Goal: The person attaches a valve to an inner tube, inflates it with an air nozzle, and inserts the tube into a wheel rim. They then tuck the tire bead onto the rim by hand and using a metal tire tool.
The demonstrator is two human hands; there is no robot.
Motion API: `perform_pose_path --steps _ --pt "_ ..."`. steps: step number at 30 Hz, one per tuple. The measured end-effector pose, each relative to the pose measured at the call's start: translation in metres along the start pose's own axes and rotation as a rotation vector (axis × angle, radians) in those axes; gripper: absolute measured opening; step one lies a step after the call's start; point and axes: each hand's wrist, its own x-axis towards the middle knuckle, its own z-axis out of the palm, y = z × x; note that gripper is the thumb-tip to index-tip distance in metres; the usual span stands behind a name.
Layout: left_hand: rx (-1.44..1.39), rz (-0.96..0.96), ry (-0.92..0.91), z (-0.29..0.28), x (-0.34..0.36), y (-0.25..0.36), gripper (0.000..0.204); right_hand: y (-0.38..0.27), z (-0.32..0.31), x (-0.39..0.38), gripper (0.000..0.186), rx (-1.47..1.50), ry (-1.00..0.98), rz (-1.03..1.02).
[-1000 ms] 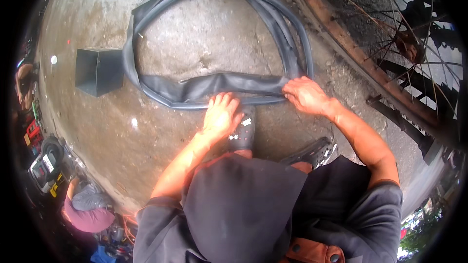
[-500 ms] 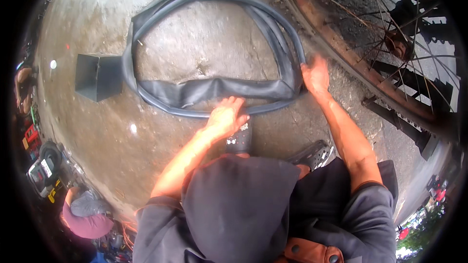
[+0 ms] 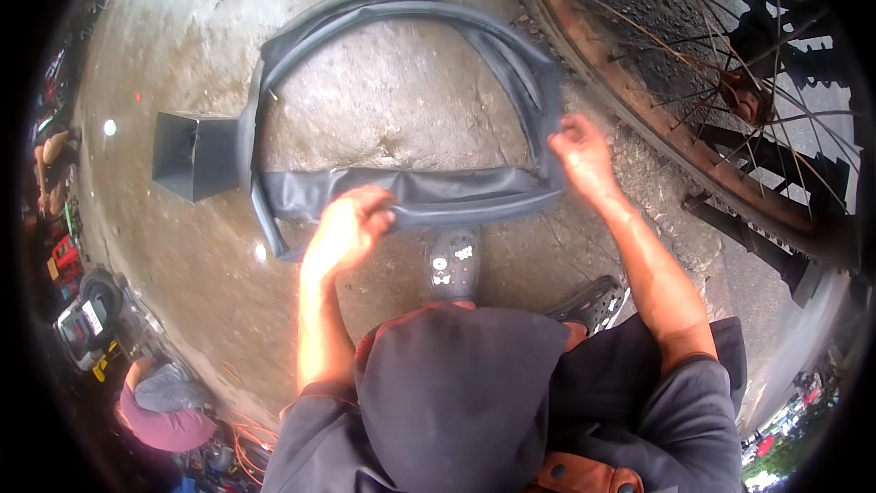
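A black rubber inner tube (image 3: 415,9) lies on the floor in a rough D-shaped loop, partly doubled over. Its near side is a flattened, wrinkled stretch (image 3: 438,184). At the near left of this stretch, my left hand (image 3: 351,224) is closed with curled fingers on the tube's near edge, covering part of it. A free-looking fold (image 3: 285,251) sticks out left of that hand. My right hand (image 3: 584,160) is closed against the loop's right side, fingers curled at the rubber. The exact pinch there is blurred.
A dark angular box-like piece (image 3: 194,155) stands left of the tube. To the right is a large spoked wheel with a rusty rim (image 3: 630,96). My clog-shod feet (image 3: 452,265) are just below the tube. Another person (image 3: 164,411) crouches at lower left near tools and orange cord (image 3: 251,443).
My left hand has moved left along the tube, and its near strand has shifted up against the flattened stretch. A kinked fold now shows at near left. My right hand's fingers have curled inward.
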Motion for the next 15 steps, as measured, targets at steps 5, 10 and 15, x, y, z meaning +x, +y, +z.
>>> perform_pose_path --steps 5,10,15 --pt "0.271 -0.059 0.176 -0.015 0.007 -0.022 0.025 0.005 0.029 -0.028 0.038 -0.252 -0.170 0.054" --pt "0.286 -0.023 0.258 -0.016 0.030 -0.039 0.023 0.007 0.020 -0.022 0.047 -0.940 0.117 -0.452" --pt "0.241 0.019 0.218 -0.002 0.064 -0.049 0.028 0.003 0.019 -0.010 0.059 -1.046 0.079 -0.332"
